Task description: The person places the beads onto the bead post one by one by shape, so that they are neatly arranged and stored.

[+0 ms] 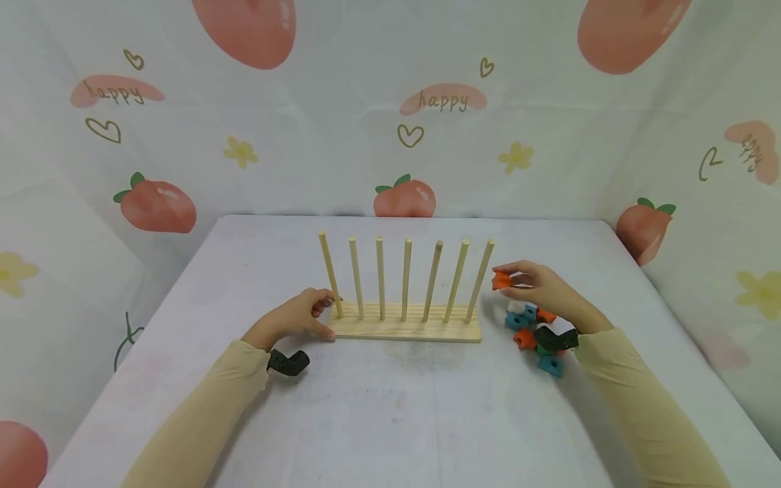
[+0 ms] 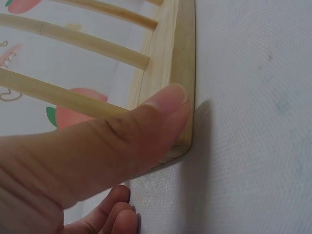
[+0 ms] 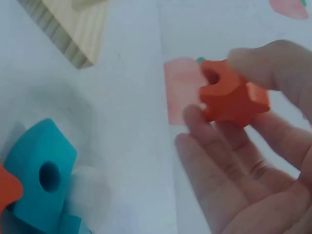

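A wooden peg rack (image 1: 407, 330), a flat base with several upright dowels, stands in the middle of the table. At its left end is my left hand (image 1: 300, 314), holding the base. In the left wrist view the thumb (image 2: 165, 102) presses on the base's front corner, and the other fingers are curled behind and partly hidden. My right hand (image 1: 539, 288) is raised just right of the rightmost dowel. It pinches an orange star-shaped bead (image 3: 234, 95) between thumb and fingers. A hole shows in one face of the bead, which is apart from the dowels.
Below my right hand lies a loose pile of beads: a blue bead (image 1: 551, 366) nearest me, an orange bead (image 1: 524, 339), a white bead (image 1: 516, 307) and several others, partly hidden by the black wrist camera (image 1: 555, 338). A patterned cloth (image 1: 342, 135) hangs behind the table.
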A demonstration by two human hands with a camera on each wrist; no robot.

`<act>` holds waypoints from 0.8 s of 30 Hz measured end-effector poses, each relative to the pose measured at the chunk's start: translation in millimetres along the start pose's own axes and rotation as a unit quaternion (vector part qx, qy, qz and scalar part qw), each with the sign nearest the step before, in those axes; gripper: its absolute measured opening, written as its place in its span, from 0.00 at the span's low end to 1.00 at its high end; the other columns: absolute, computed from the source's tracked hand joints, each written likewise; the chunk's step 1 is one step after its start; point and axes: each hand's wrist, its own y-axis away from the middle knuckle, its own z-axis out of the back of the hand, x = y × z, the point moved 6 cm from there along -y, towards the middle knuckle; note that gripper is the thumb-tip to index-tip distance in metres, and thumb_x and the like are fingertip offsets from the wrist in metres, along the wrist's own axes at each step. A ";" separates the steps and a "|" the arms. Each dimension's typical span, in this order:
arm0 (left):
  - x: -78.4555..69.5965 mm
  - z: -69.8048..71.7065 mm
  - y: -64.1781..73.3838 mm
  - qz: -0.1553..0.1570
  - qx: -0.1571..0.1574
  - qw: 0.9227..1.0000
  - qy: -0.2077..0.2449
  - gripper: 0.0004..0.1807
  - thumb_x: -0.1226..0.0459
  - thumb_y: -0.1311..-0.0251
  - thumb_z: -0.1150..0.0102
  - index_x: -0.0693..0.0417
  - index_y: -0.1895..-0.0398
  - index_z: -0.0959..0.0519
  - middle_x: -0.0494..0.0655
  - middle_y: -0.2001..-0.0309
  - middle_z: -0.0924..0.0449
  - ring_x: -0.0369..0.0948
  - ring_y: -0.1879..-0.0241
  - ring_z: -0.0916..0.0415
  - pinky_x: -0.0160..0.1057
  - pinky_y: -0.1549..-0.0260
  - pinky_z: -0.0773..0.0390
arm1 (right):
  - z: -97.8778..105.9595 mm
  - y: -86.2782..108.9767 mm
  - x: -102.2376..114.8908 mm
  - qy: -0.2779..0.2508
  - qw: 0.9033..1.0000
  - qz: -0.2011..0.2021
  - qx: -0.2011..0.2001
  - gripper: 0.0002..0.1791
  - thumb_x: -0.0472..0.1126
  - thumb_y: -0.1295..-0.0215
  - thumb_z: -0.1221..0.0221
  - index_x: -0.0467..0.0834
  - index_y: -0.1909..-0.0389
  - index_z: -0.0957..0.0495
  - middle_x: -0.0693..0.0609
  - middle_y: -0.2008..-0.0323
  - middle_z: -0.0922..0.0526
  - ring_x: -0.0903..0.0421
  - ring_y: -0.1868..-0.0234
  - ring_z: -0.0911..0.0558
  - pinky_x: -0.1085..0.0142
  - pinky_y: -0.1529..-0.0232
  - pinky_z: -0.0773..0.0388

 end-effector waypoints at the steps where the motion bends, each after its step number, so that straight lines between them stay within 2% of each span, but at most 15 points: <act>1: -0.1 -0.1 0.0 0.000 0.000 1.000 0.000 0.38 0.65 0.58 0.22 0.67 0.42 0.30 0.60 0.47 0.30 0.48 0.53 0.34 0.45 0.51 0.30 | 0.5 1.8 1.2 -0.006 1.000 0.005 -0.005 0.28 0.44 0.34 0.39 0.39 0.36 0.30 0.41 0.40 0.26 0.41 0.41 0.25 0.62 0.49 0.22; 6: -0.6 -0.8 -0.5 0.002 0.003 1.000 0.001 0.38 0.65 0.58 0.22 0.67 0.42 0.30 0.61 0.47 0.31 0.48 0.53 0.34 0.45 0.51 0.30 | 2.3 10.3 5.4 -0.028 0.999 0.029 -0.028 0.26 0.44 0.33 0.40 0.43 0.36 0.30 0.43 0.39 0.27 0.55 0.44 0.23 0.74 0.51 0.24; 11: -0.4 -0.5 -0.8 0.004 0.003 1.000 0.001 0.39 0.64 0.57 0.22 0.66 0.41 0.30 0.61 0.47 0.31 0.48 0.52 0.34 0.45 0.50 0.30 | 3.8 15.6 8.6 -0.060 0.995 0.055 -0.051 0.23 0.40 0.33 0.40 0.39 0.38 0.30 0.50 0.44 0.24 0.68 0.50 0.23 0.75 0.53 0.24; 16: -1.0 0.3 0.1 0.003 0.001 1.000 -0.001 0.39 0.64 0.57 0.22 0.66 0.41 0.30 0.61 0.47 0.31 0.48 0.53 0.34 0.45 0.50 0.30 | 4.8 17.7 9.8 -0.074 0.992 0.075 -0.071 0.20 0.36 0.33 0.41 0.34 0.42 0.30 0.65 0.52 0.23 0.71 0.52 0.22 0.77 0.54 0.24; 24: -1.3 0.2 0.4 0.008 0.001 1.000 0.004 0.38 0.65 0.58 0.22 0.66 0.42 0.30 0.60 0.48 0.31 0.48 0.53 0.34 0.45 0.51 0.30 | 4.9 18.7 8.9 -0.080 0.990 0.088 -0.081 0.20 0.35 0.33 0.41 0.33 0.43 0.29 0.64 0.51 0.22 0.71 0.53 0.22 0.78 0.54 0.24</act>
